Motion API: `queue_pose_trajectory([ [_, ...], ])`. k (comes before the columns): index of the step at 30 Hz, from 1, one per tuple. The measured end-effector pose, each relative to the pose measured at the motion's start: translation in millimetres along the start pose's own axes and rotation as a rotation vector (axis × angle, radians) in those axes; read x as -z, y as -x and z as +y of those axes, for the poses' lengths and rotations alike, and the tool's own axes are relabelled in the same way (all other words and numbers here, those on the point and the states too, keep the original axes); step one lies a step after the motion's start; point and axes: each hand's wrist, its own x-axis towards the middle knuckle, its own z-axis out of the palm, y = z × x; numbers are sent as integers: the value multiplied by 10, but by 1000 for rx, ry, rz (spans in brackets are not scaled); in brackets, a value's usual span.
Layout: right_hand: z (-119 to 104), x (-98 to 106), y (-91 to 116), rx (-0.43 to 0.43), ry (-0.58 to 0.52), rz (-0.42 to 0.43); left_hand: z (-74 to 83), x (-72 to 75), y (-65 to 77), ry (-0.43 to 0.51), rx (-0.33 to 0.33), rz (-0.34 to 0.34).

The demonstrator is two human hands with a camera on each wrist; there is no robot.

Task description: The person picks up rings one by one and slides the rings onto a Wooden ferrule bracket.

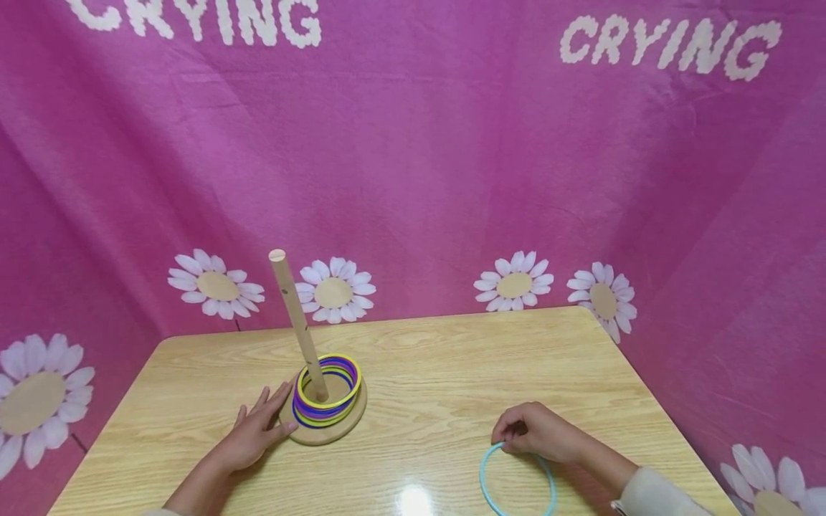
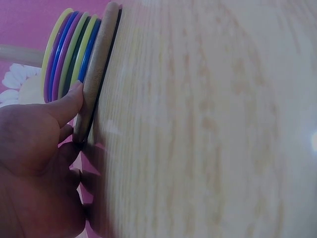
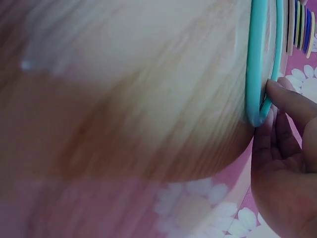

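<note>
A round wooden base (image 1: 319,434) with a tall upright peg (image 1: 295,308) stands at the left of the table. Several coloured rings (image 1: 327,412), in yellow, purple, blue and green, are stacked around the peg. My left hand (image 1: 250,438) rests beside the base, fingers spread toward the back; in the left wrist view its thumb (image 2: 72,101) presses on the base's rim. At the right front, my right hand (image 1: 542,433) pinches a turquoise ring (image 1: 482,474) by its far edge, between thumb and fingers. The ring's near edge runs out of the head view.
The light wooden table (image 1: 426,387) has rounded back corners. A pink cloth (image 1: 413,179) with daisies and white lettering hangs behind it and along both sides. A bright light reflection shows on the table's front part.
</note>
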Motion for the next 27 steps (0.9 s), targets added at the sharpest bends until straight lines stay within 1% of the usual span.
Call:
queue_pose_trajectory([
  [7, -36, -2, -54, -26, 47, -4, -11, -10, 1, 7, -7, 1],
  [12, -35, -13, -97, -38, 103, 13, -3, -6, -3, 8, -3, 3],
  [21, -41, -48, -164, -31, 155, 75, 9, 5, -12, 4, 10, -11],
  [27, -74, -72, -260, -21, 202, 114, 7, 9, -12, 7, 18, -19],
])
